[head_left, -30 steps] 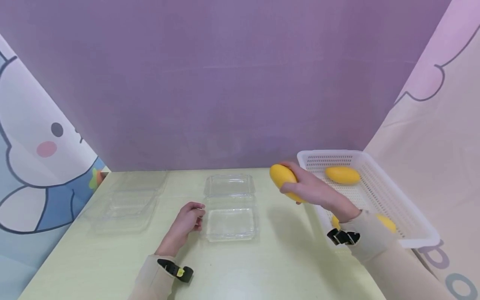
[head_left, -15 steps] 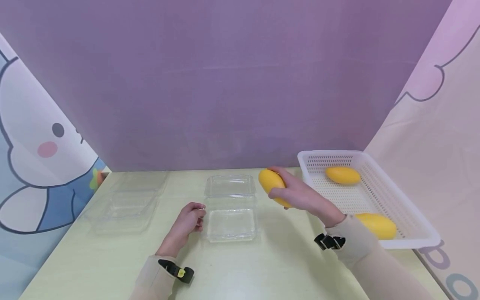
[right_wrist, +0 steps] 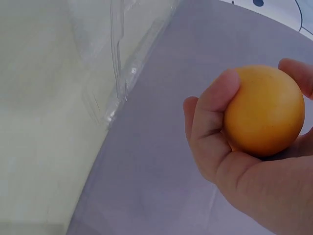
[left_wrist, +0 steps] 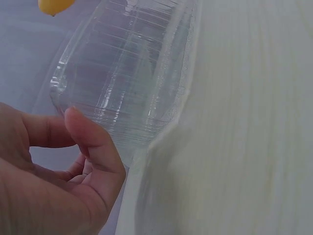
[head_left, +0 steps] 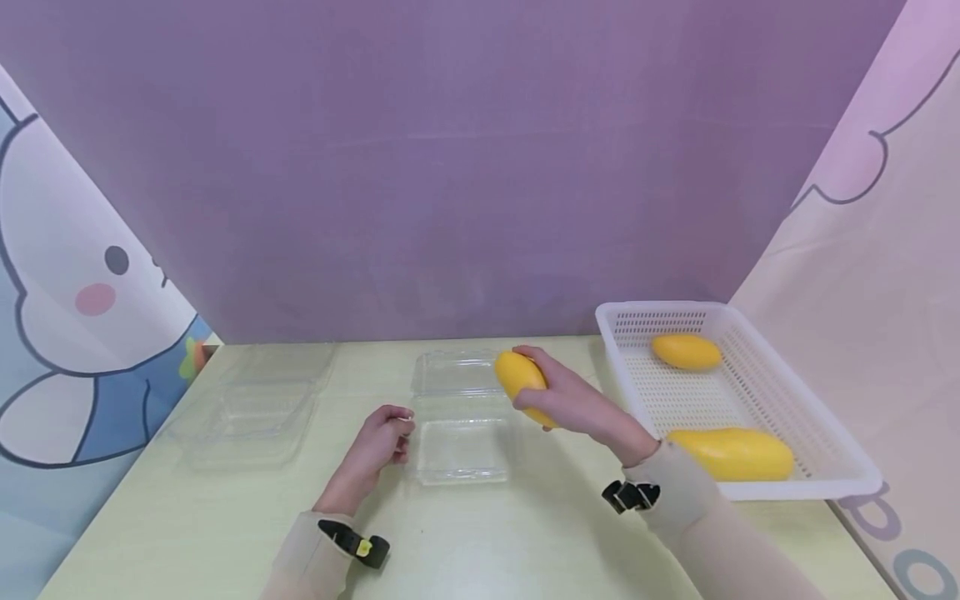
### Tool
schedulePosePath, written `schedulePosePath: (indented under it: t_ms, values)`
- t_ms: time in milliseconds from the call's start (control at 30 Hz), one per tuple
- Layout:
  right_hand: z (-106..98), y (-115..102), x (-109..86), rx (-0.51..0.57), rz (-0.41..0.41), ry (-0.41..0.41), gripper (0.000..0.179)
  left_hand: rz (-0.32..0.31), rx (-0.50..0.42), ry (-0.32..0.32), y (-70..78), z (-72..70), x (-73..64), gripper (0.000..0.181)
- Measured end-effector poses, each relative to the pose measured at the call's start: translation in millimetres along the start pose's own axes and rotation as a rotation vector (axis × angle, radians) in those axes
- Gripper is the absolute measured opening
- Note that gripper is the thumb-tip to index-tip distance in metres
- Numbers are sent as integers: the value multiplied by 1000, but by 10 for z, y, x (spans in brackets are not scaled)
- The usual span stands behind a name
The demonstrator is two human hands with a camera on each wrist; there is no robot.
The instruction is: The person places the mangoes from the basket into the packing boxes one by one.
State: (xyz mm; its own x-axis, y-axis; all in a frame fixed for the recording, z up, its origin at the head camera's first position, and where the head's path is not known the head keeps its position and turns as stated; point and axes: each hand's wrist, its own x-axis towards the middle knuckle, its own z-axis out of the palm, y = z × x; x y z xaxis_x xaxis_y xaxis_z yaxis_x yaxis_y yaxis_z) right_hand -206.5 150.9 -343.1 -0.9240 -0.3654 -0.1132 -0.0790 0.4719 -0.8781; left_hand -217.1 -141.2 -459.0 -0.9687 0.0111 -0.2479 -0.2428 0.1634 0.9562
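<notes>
My right hand (head_left: 573, 396) holds a yellow mango (head_left: 519, 379) in the air, fingers and thumb curled round it. In the right wrist view the mango's rounded end (right_wrist: 264, 110) faces the camera. Below and left of it, a clear plastic clamshell box (head_left: 463, 450) lies opened flat on the table, its lid (head_left: 453, 375) toward the back wall. The mango overlaps the lid's right corner in the head view. At the box's left side, my left hand (head_left: 378, 437) pinches the rim between thumb and forefinger, as the left wrist view shows.
A white perforated basket (head_left: 810, 490) stands at the right, with yellow mangoes at its far end (head_left: 686, 352) and near end (head_left: 738, 454). More clear plastic boxes (head_left: 255, 408) lie at the left of the table. A purple wall (head_left: 450, 167) rises behind the table.
My right hand has carried the mango leftward from beside the basket to the clamshell box's right side, slightly lower. The left hand has stayed at the box's rim.
</notes>
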Motion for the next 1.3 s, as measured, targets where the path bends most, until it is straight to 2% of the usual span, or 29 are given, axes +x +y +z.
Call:
schedulePosePath:
  t_ms: [233, 867, 1300]
  values:
    - [139, 60, 50, 30, 18, 3, 74, -1, -7, 4, 4, 22, -14, 27]
    - [482, 295, 220, 64, -6, -21, 74, 10, -19, -8, 26, 46, -51, 27]
    - [690, 312, 353, -17, -28, -28, 75, -5, -22, -11, 26, 65, -31, 27]
